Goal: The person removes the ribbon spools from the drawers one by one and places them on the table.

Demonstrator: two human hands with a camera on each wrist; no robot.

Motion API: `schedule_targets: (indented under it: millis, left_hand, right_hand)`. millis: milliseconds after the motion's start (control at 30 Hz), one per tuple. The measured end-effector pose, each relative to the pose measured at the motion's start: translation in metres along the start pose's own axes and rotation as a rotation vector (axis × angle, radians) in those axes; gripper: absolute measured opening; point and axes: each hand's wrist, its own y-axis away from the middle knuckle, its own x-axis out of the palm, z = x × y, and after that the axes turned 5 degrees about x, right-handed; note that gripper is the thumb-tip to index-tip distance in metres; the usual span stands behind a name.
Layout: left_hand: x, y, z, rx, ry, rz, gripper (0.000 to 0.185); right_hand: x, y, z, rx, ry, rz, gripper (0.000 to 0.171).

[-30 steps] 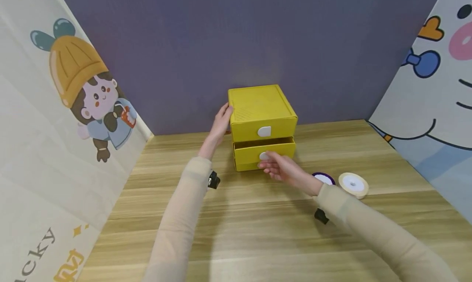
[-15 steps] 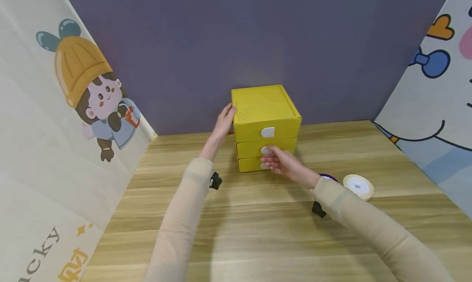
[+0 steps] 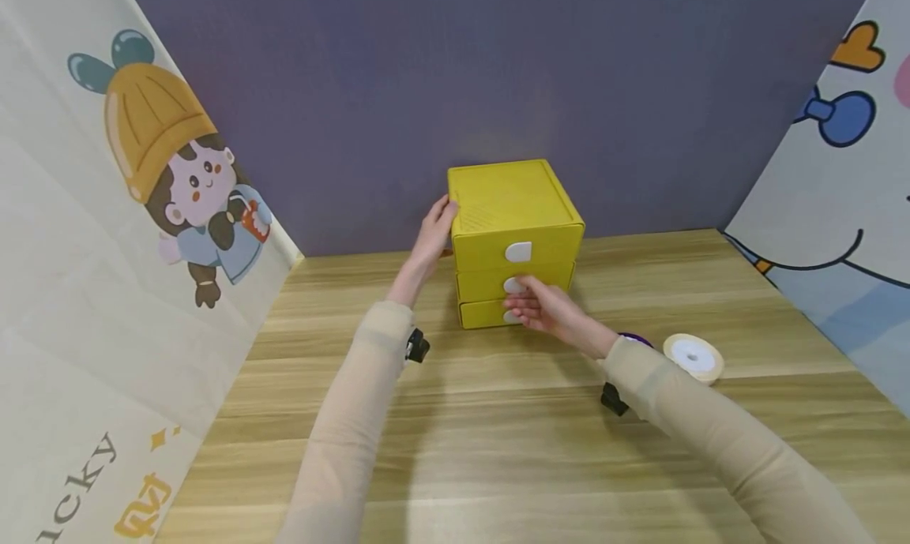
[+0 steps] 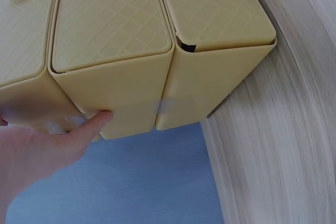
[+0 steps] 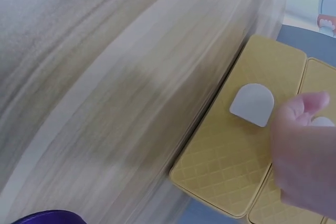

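Note:
A yellow three-drawer box [image 3: 513, 216] stands on the wooden table [image 3: 498, 449] against the purple back wall, all drawers closed. My left hand [image 3: 438, 222] rests flat on the box's left side; in the left wrist view its thumb [image 4: 84, 128] touches the lower edge of the box [image 4: 157, 56]. My right hand [image 3: 532, 299] touches the middle drawer's front by its white tab [image 3: 513, 285], fingers fairly straight. In the right wrist view the fingers [image 5: 304, 150] are blurred beside the bottom drawer's white tab [image 5: 252, 104].
A white ribbon spool [image 3: 693, 358] lies on the table right of my right forearm, and a purple spool [image 3: 636, 339] is mostly hidden behind that wrist. Cartoon panels stand at the left [image 3: 142, 236] and right [image 3: 839, 189].
The middle drawer, pulled out a second ago, has been pushed in by my right hand and is now flush. My left hand has stayed on the box's side.

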Motion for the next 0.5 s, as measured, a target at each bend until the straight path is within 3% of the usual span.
schedule_targets:
  millis: [200, 500]
  left_hand:
    - [-0.001, 0.000, 0.001, 0.000, -0.001, 0.005, 0.064]
    - [0.000, 0.000, 0.001, 0.008, -0.001, 0.017, 0.065]
  right_hand:
    - [-0.004, 0.005, -0.010, 0.007, -0.042, 0.027, 0.043]
    - [-0.015, 0.007, -0.038, 0.140, -0.077, 0.049, 0.051]
